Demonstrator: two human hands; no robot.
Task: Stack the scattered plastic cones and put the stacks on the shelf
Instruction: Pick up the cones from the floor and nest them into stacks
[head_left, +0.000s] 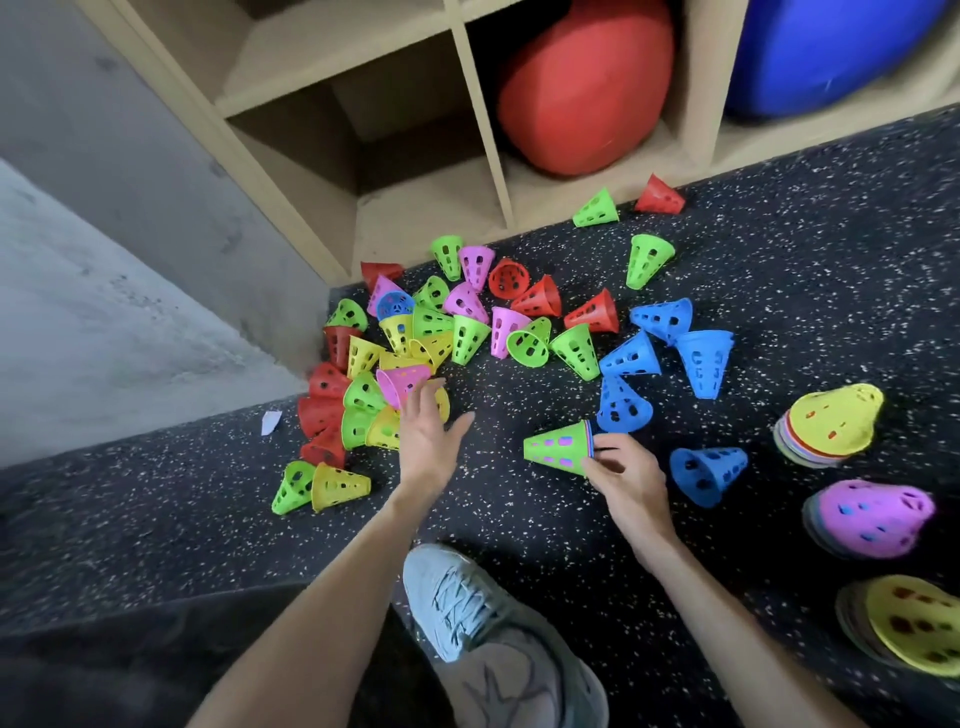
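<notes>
My right hand (626, 480) pinches the wide end of a green-topped stack (558, 448), held sideways just above the floor (519, 519). My left hand (428, 431) is spread, fingertips at a pink cone (402, 382) in the pile (415, 353); whether they touch, I can't tell. The shelf (431, 208) stands beyond both hands.

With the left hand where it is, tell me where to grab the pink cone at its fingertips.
Probably pinch the pink cone at its wide open rim, coming from the right, where the left hand already is. It lies on its side atop the pile, rim toward the fingers, and the thin holed wall offers easy purchase.
</notes>
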